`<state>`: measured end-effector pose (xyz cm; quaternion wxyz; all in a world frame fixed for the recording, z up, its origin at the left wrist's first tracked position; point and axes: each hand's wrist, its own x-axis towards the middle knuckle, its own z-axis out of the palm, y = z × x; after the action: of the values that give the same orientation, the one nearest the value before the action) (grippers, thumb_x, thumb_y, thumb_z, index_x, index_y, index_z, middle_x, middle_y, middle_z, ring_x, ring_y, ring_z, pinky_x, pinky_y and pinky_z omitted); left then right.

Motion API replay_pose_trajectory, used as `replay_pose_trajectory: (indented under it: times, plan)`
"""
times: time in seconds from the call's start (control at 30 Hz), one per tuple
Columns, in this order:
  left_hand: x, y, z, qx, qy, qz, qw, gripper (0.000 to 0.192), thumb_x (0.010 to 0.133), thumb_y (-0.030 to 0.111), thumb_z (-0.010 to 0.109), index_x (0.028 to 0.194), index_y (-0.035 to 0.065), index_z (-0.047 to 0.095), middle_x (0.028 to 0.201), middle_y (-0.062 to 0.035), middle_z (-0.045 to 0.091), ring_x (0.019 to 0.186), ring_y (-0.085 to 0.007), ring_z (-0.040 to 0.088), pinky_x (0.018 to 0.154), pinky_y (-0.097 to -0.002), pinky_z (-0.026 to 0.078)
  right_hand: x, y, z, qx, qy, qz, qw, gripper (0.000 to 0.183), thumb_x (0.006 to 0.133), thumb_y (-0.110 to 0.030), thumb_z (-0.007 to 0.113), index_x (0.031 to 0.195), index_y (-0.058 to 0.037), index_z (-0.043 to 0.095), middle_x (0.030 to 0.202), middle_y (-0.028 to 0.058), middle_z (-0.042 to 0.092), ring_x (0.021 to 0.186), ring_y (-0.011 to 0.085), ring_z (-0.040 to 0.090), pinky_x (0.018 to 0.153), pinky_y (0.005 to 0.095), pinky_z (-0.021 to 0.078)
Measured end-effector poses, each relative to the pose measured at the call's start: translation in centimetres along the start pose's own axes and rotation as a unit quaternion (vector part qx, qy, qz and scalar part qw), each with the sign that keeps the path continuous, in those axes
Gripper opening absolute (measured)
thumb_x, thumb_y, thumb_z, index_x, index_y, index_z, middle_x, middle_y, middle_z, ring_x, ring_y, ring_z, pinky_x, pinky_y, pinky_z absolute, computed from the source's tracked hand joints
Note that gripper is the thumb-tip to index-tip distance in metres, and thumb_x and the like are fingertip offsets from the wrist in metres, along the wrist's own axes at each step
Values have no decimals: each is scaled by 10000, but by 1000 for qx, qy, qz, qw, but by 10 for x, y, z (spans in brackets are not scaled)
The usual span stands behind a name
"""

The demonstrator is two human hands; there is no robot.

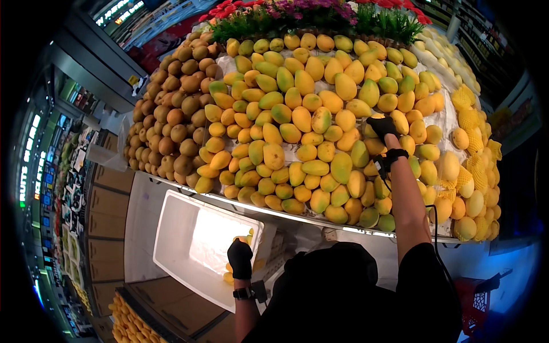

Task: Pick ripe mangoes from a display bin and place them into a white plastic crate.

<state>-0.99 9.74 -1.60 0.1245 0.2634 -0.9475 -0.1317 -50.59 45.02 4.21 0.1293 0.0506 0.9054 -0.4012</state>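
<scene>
My right hand (383, 127), in a black glove, reaches onto the sloping display of yellow-green mangoes (274, 155). It lies against a yellow mango (378, 115) whose top shows past the fingers; whether they grip it is hidden. My left hand (240, 258), also gloved in black, is held over the right side of a white foam box (175, 231). Its fingers look curled, but their undersides are out of sight. Several mangoes (228, 278) show in the box beside and below this hand.
Brown round fruit (176, 115) borders the mangoes on the left. Yellow fruit in foam nets (474, 141) is on the right. Flowers and greenery (309, 17) line the back. A cable (436, 231) runs along my right arm. A red basket (469, 304) stands at lower right.
</scene>
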Motion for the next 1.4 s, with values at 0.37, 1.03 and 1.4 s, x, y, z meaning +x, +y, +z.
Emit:
replay_pose_trajectory:
  times: [0.37,1.03,1.4]
  plan:
    - [4,-3,-18,-159,12,-24,987,98,734,-25,543,670,35,499,620,-131,498,560,-283,510,516,-352,406,-68,-1,-13,221,18,-102,970,691,702,-360,752,1193,17,445,1068,124,585,930,225,596,767,338,498]
    - [52,58,-81,-565,-90,-19,820,208,815,-10,520,987,-10,637,895,-77,639,824,-181,629,689,-263,499,-276,-73,138,412,-475,-96,772,509,828,-199,658,1262,-55,434,933,6,537,662,79,493,521,194,417]
    - [57,77,-96,-547,-172,-141,807,456,869,192,647,1271,42,493,939,-69,650,721,-73,565,611,-212,459,-310,-115,182,165,-362,-297,868,745,704,-259,782,1307,-26,412,1141,109,581,1048,210,572,896,341,471]
